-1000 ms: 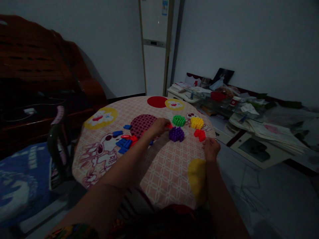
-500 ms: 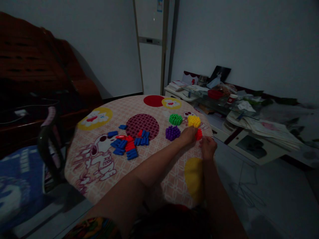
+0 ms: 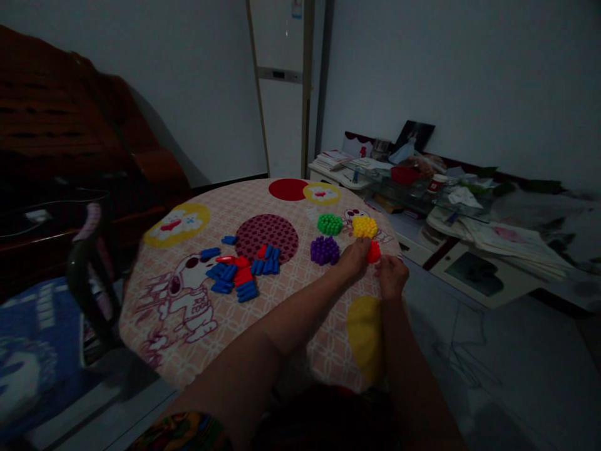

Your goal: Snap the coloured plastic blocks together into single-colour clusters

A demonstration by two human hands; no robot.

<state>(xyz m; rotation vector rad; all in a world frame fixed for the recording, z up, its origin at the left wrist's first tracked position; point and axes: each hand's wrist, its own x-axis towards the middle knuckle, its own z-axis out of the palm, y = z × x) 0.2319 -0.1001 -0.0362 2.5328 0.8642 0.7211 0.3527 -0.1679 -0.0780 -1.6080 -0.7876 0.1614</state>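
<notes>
My left hand [image 3: 355,257] reaches to the right side of the table, its fingers closed against a cluster of small red pegs [image 3: 374,252]. The hand covers part of that cluster. Close by on the right, my right hand [image 3: 392,274] is closed with curled fingers; anything in its pinch is too small or hidden to make out. Behind the red pegs is a yellow round-topped cluster [image 3: 365,227]. A green cluster [image 3: 329,223] and a purple cluster [image 3: 325,250] stand to the left of my hands.
Loose blue pieces [image 3: 246,290] and red pieces [image 3: 242,270] lie in a pile on the patterned tablecloth [image 3: 291,300], left of my forearms. A chair [image 3: 87,269] stands at the left. Beyond the table's right edge is a cluttered low cabinet [image 3: 469,275].
The view has shifted very slightly. Both hands stay by the red cluster with almost no movement, and the other clusters and loose pieces keep their places.
</notes>
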